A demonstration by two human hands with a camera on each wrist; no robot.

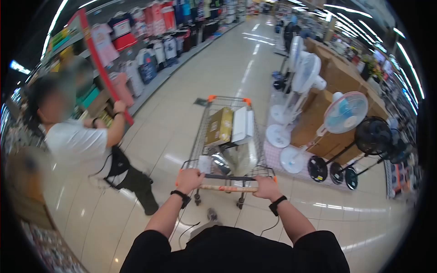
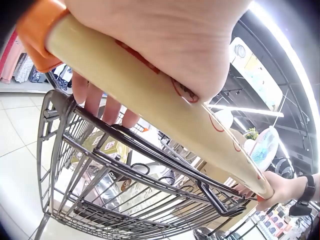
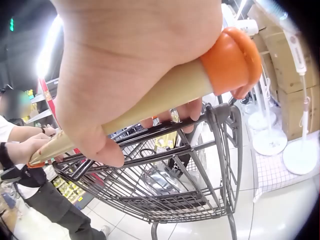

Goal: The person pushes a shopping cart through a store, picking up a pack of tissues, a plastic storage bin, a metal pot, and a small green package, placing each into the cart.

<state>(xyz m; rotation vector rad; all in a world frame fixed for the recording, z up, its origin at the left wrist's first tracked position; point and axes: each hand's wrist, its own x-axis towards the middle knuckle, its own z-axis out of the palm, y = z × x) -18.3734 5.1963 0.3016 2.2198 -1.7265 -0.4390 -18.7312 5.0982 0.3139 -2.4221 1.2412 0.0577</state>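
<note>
Both hands are on the handle (image 1: 227,188) of a wire shopping cart (image 1: 196,141), a cream bar with orange ends. My left hand (image 1: 190,181) grips it near the left end; in the left wrist view its fingers (image 2: 111,110) come out beneath the bar. Toward the right end, my right hand (image 1: 267,188) holds the same bar, its thumb (image 3: 111,154) wrapped over it. Inside the basket lie a gold box (image 1: 219,127), a white box (image 1: 242,125), a shiny silver item (image 1: 221,163) and clear plastic wrapping (image 1: 247,157).
To the left stands a person (image 1: 77,141) in a white shirt, beside shelves. Clothes racks (image 1: 154,32) line the left side of a tiled aisle (image 1: 234,59). Several standing fans (image 1: 346,111) and large cardboard boxes (image 1: 334,68) stand close on the right.
</note>
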